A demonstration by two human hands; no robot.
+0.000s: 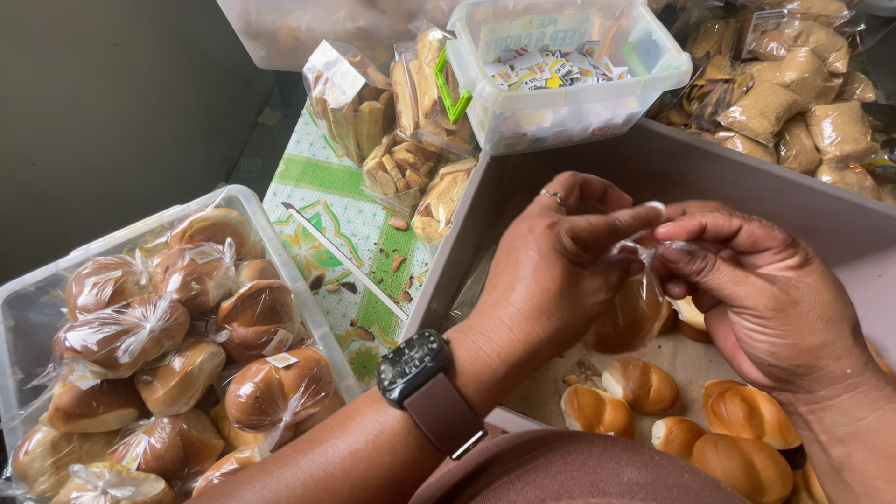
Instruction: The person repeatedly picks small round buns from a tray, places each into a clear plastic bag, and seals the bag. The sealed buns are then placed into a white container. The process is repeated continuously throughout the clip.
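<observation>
Your left forearm, with its dark square wristwatch on a brown strap point(425, 381), is nearest the lens. Your left hand point(551, 266) and right hand point(761, 299) meet above the shallow grey tray point(747, 187); each grip is narrow, pinching the twisted neck of a clear plastic bag holding glossy brown buns point(633, 313). Loose golden buns point(644, 385) lie on the tray's floor below. At the left edge, a clear plastic tub point(280, 245) holds bagged buns.
</observation>
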